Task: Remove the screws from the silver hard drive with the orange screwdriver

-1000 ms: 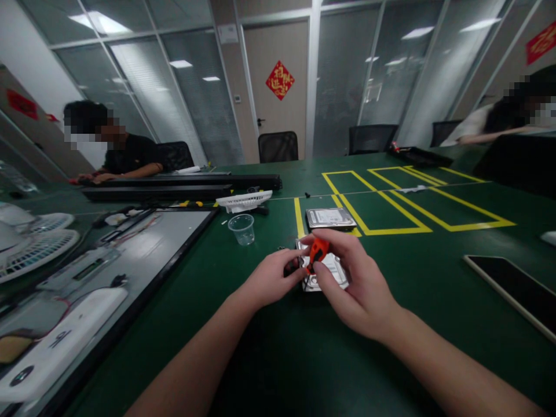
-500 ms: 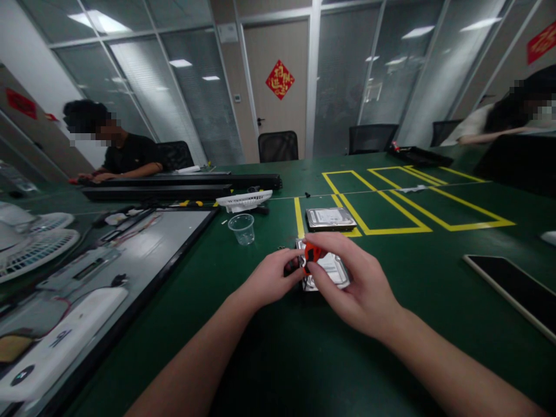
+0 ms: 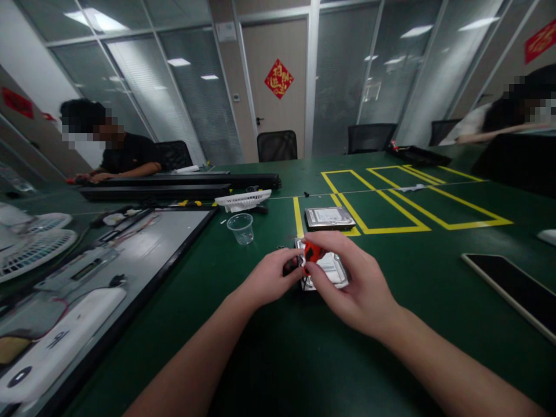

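Observation:
A silver hard drive (image 3: 332, 269) lies on the green table right under my hands, partly covered by them. My right hand (image 3: 362, 278) is closed round the red-orange and black handle of a screwdriver (image 3: 313, 252), held over the left part of the drive. My left hand (image 3: 271, 275) comes in from the left, thumb and fingers curled together at the drive's left edge, beside the screwdriver. Something dark shows between those fingers, too small to name. Just beyond is a second hard drive (image 3: 330, 218), label side up, on the yellow tape.
A clear plastic cup (image 3: 241, 228) and a white fan part (image 3: 243, 200) stand left of the drives. At left lies a large grey panel (image 3: 160, 243) with a white casing (image 3: 65, 341). A phone (image 3: 508, 289) lies at right. Two people sit across the table.
Both hands stay at the same spot on the drive, with the screwdriver handle turned slightly in my right fingers. The whole view has shifted a little.

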The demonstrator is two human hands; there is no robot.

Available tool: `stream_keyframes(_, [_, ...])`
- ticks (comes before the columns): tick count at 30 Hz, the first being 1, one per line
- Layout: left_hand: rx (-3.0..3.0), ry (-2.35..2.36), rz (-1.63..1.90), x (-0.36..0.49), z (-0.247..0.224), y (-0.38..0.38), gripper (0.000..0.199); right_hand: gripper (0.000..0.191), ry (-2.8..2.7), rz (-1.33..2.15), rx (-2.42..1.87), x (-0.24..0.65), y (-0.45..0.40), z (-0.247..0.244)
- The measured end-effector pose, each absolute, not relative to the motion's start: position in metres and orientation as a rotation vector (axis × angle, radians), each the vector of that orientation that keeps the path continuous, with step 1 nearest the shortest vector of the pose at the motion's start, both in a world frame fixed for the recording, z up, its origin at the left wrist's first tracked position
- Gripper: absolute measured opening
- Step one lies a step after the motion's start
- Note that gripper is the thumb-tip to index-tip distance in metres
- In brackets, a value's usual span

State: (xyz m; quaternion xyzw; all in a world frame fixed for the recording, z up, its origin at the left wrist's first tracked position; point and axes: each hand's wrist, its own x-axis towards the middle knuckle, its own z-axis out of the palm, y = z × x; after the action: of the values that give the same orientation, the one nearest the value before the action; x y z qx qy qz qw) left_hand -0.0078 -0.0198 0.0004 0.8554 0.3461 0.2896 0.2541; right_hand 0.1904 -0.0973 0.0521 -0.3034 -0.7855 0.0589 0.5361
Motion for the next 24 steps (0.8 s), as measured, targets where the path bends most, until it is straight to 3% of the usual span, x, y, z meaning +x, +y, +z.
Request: stream_keyframes(24, [2.335, 0.960, 0.749, -0.0104, 0.0003, -0.0186, 0.030, 0.049, -1.878, 0.154, -0.725, 0.1915, -0.0962, 0.0520])
